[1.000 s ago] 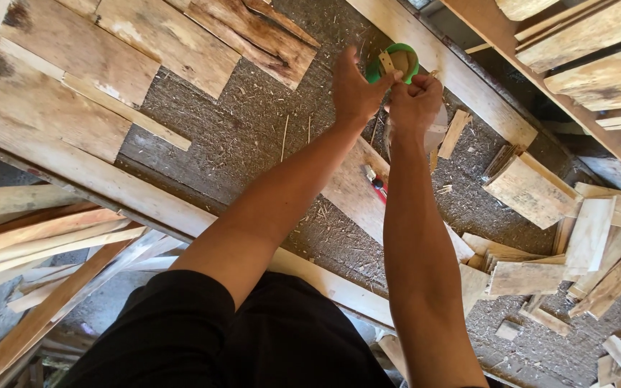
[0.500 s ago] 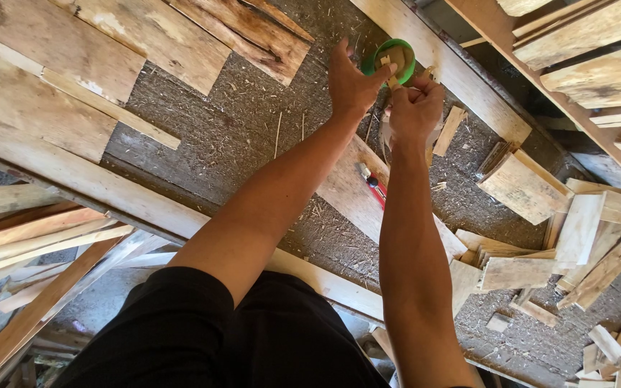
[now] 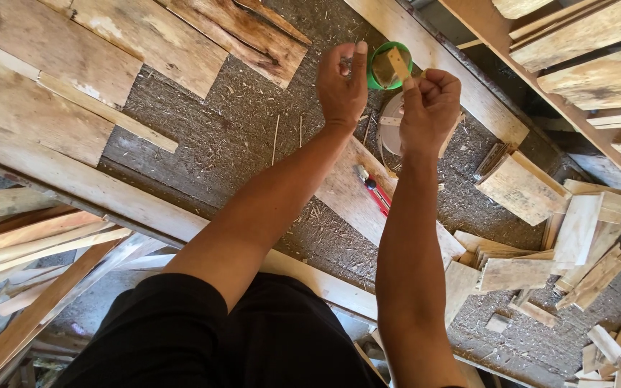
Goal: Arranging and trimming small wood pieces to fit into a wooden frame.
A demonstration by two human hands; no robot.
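Cup at 12 o'clock by left grip, fingers loosely curled, holding nothing we can see; right grip clamped on stick—we'd dip it steadily, cup level.

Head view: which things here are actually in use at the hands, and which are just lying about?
In use:
right hand holding a small wood strip
left hand raised beside the green cup

Lying about:
red-handled tool
round saw blade
offcut pile
long planks
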